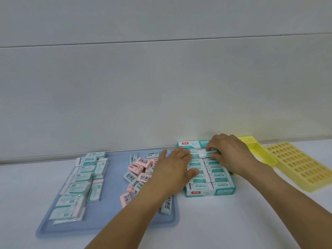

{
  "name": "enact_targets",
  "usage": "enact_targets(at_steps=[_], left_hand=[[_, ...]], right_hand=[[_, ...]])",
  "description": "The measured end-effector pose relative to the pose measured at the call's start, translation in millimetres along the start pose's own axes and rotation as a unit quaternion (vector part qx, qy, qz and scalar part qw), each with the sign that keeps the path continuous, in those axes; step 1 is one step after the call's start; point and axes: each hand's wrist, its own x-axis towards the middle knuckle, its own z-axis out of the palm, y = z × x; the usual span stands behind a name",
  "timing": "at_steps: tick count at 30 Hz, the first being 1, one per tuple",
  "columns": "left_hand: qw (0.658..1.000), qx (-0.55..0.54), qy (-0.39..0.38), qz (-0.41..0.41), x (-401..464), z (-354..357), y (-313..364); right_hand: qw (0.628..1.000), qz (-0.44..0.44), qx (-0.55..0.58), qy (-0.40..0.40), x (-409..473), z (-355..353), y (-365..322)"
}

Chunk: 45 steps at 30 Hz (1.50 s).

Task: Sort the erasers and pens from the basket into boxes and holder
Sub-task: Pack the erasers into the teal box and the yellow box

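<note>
While the right hand (228,151) pinches a teal eraser (208,152) into the far row of the teal box (210,190), left hand (177,165) rests flat, fingers spread, on packed rows; a tilted entry may jam it; neighbours could lift.

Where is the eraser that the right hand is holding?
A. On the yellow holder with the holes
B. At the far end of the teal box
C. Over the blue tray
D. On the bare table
B. The right hand pinches a teal-and-white eraser at the far end of the teal box, where rows of erasers already lie.
</note>
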Motion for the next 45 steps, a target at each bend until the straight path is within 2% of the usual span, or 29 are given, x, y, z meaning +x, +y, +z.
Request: enact_targets(at_steps=[6,9,11,14,16,18,21,23,26,30,34,37,40,45], left_hand=[[1.000,-0.007,-0.004,-0.006,4,2,-2],[0.997,-0.069,0.011,-0.008,-1,0,-5],[0.985,-0.151,0.084,-0.014,-13,-3,-12],[0.946,-0.225,0.231,-0.030,-54,-11,-37],[0.933,-0.215,0.280,-0.069,-87,-17,-65],[0.922,-0.200,0.300,-0.139,-117,-23,-100],[0.909,-0.156,0.275,-0.270,-145,-30,-148],[0.902,-0.139,0.220,-0.343,-150,-34,-166],[0.901,-0.112,0.144,-0.393,-145,-38,-174],[0.902,-0.089,0.098,-0.411,-136,-41,-179],[0.902,-0.112,0.079,-0.410,-136,-45,-187],[0.881,-0.216,0.095,-0.410,-140,-47,-193],[0.829,-0.365,0.157,-0.394,-145,-47,-198],[0.786,-0.450,0.248,-0.343,-149,-54,-189]], right_hand=[[1.000,0.013,0.016,0.019,-2,13,-5],[0.999,0.014,-0.030,0.005,2,9,-16],[0.999,0.005,-0.018,0.029,3,6,-26],[0.989,-0.047,0.103,0.100,3,3,-54],[0.976,-0.102,0.160,0.109,9,-2,-83],[0.965,-0.153,0.194,0.084,20,-4,-117],[0.962,-0.197,0.188,0.011,38,-6,-174],[0.969,-0.176,0.168,-0.036,53,-2,-211],[0.976,-0.091,0.169,-0.100,73,9,-254],[0.970,-0.021,0.180,-0.164,90,28,-278],[0.938,0.024,0.289,-0.191,94,33,-280],[0.910,0.062,0.360,-0.198,90,31,-276],[0.882,0.102,0.422,-0.186,87,31,-271],[0.844,0.105,0.512,-0.118,74,14,-253]])
